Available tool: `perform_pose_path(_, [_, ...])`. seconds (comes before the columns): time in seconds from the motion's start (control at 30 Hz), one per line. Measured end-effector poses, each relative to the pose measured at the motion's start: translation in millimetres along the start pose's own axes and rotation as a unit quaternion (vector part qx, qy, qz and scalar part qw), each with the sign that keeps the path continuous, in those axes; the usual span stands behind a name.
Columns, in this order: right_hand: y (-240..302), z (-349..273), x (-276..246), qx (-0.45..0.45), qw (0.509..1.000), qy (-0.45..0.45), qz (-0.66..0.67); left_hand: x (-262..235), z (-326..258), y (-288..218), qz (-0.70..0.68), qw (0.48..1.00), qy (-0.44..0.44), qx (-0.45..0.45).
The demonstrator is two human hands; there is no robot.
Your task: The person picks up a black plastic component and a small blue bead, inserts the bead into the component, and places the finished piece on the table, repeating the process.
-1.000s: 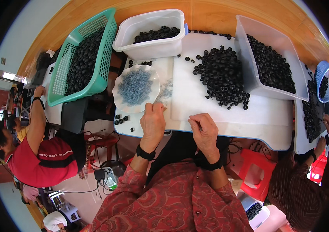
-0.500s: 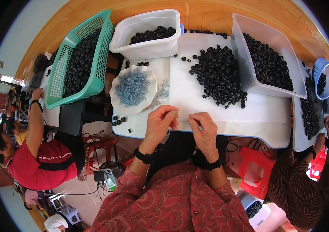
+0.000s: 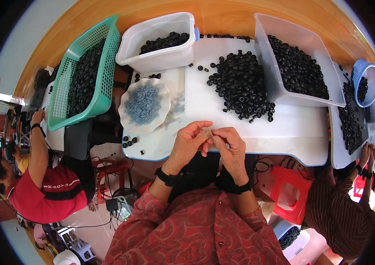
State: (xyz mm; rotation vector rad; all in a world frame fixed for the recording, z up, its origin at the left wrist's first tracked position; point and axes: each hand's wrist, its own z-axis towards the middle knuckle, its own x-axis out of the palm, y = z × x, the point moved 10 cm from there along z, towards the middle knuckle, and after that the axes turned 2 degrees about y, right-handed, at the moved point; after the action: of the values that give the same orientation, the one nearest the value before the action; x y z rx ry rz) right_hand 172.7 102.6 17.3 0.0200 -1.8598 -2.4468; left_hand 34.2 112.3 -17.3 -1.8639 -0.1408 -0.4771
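Note:
Above the front edge of the white table (image 3: pixel 258 137), my left hand (image 3: pixel 191 142) and my right hand (image 3: pixel 231 150) meet at the fingertips. Both are closed in a pinch, thumb against fingers. Whatever they hold is too small or hidden to make out. To the left of my hands stands a scalloped white plate (image 3: pixel 166 106) heaped with tiny translucent bluish pieces (image 3: pixel 143 104). Beyond my right hand lies a loose pile of small black ring-shaped parts (image 3: pixel 242 84).
A white bin (image 3: pixel 161 62), a green basket (image 3: pixel 103 95) and a clear bin (image 3: pixel 284 88) hold more black parts. Several loose ones (image 3: pixel 129 141) lie by the plate. Co-workers sit left (image 3: pixel 50 194) and right (image 3: pixel 337 207). A red stool (image 3: pixel 291 185) stands below the table.
My hands, slightly apart before, have come together so that their fingertips touch. The view has shifted a little, moving the table and bins leftward in the picture.

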Motion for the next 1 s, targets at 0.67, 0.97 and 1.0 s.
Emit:
perform_pose_path(0.67, [-8, -9, -18, 0.014, 0.994, -0.094, -0.062, 47, 59, -76, 0.493, 0.824, -0.075, 0.269])
perform_pose_path(0.97, [-9, -12, -19, 0.001, 0.992, -0.099, -0.081, 57, 82, -67, 0.572, 0.782, -0.035, 0.244])
perform_pose_path(1.0, [-9, -13, -18, -0.006, 0.992, -0.091, -0.091, 54, 81, -66, 0.573, 0.782, -0.035, 0.244])
